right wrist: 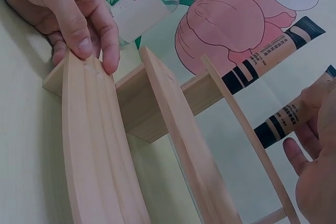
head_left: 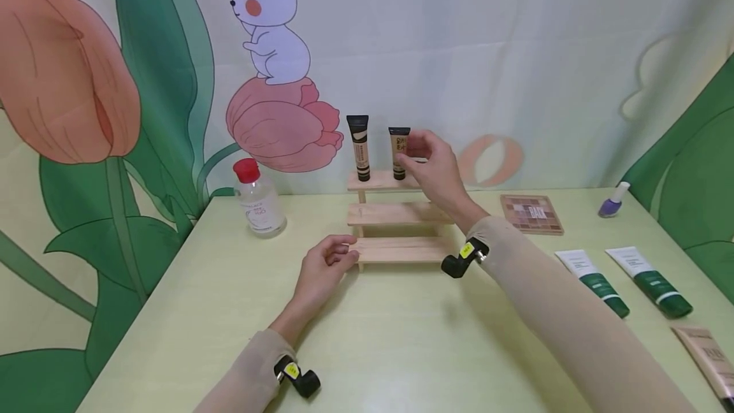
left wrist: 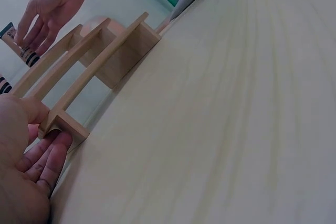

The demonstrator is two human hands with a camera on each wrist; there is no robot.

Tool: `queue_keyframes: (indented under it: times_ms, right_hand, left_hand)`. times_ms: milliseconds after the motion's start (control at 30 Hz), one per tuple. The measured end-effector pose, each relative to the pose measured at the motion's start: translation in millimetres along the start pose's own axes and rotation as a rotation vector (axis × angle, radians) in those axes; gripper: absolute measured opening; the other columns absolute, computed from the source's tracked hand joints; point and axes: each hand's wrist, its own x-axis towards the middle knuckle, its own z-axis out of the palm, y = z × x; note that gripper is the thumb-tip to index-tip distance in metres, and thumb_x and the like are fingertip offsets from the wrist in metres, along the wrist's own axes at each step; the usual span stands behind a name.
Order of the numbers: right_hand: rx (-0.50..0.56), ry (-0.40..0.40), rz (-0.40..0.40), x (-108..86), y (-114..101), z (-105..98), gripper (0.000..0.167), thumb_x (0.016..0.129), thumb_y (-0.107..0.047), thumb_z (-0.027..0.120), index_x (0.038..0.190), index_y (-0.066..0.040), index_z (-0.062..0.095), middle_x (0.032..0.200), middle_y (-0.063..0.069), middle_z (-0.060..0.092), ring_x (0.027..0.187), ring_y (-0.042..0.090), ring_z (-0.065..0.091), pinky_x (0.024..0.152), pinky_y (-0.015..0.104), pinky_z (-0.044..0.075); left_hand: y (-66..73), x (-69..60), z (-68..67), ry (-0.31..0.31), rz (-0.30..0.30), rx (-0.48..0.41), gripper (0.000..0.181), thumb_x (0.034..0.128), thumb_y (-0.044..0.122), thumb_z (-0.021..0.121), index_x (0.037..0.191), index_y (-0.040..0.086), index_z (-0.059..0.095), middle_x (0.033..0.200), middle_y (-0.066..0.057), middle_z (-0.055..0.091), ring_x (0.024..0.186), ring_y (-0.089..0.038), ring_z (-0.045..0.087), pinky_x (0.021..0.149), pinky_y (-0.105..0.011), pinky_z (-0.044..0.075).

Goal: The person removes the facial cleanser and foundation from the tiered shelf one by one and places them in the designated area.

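Note:
A three-step wooden rack (head_left: 401, 250) stands at the back of the table, its top step holding two upright tubes with black caps. My left hand (head_left: 322, 273) grips the left end of the lowest step, thumb above and fingers beneath, as the left wrist view (left wrist: 31, 156) shows. At the smaller tube (head_left: 399, 152), right of the taller tube (head_left: 360, 148), my right hand (head_left: 438, 171) has its thumb and fingers around the upper part. That tube's base meets the top step in the right wrist view, where the right hand (right wrist: 317, 140) partly hides it.
A clear bottle with a red cap (head_left: 266, 209) stands left of the rack. To the right lie a palette (head_left: 531, 214), a purple nail polish bottle (head_left: 611, 206), two green-and-white tubes (head_left: 596, 285) (head_left: 656, 285) and a pinkish tube (head_left: 706, 359) at the edge.

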Motion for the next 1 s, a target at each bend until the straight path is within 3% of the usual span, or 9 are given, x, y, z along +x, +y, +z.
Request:
queue_keyframes:
  times_ms: [233,433,700,1000]
  right_hand:
    - [-0.024,-0.002,0.01,-1.5,0.9,-1.8,0.032,0.107,-0.011,0.077,0.135,-0.001,0.064,0.128,0.016,0.071,0.119,0.029,0.069,0.106,0.043,0.055]
    - [0.029,-0.018,-0.021,-10.4,-6.2,-11.1,0.031,0.105,-0.008,0.078,0.132,0.002,0.064,0.124,0.017,0.071,0.112,0.025,0.069,0.103,0.034,0.057]
    - [0.082,-0.017,-0.069,-32.4,-20.8,-40.6,0.028,0.104,-0.009,0.08,0.128,0.002,0.071,0.114,0.011,0.073,0.104,0.018,0.071,0.092,0.022,0.058]
    - [-0.011,-0.008,-0.027,-74.3,-27.7,-82.9,0.029,0.103,-0.01,0.082,0.127,0.002,0.071,0.11,0.004,0.073,0.103,0.015,0.07,0.09,0.018,0.058]
  left_hand:
    - [1.8,-1.2,1.9,-0.007,-0.006,0.004,0.023,0.1044,0.016,0.081,0.127,0.016,0.079,0.111,-0.005,0.071,0.1,-0.018,0.067,0.081,-0.02,0.053]
    - [1.0,-0.9,3.0,-0.017,0.001,-0.012,0.023,0.104,0.015,0.081,0.127,0.016,0.079,0.111,-0.005,0.071,0.098,-0.018,0.066,0.079,-0.021,0.052]
    - [1.6,0.4,3.4,-0.013,0.008,-0.006,0.024,0.1046,0.016,0.08,0.128,0.016,0.079,0.112,-0.006,0.072,0.1,-0.019,0.067,0.08,-0.021,0.053]
    - [0.8,-0.4,1.3,-0.009,0.0,0.004,0.025,0.105,0.017,0.08,0.13,0.016,0.078,0.114,-0.007,0.073,0.102,-0.02,0.068,0.082,-0.02,0.054]
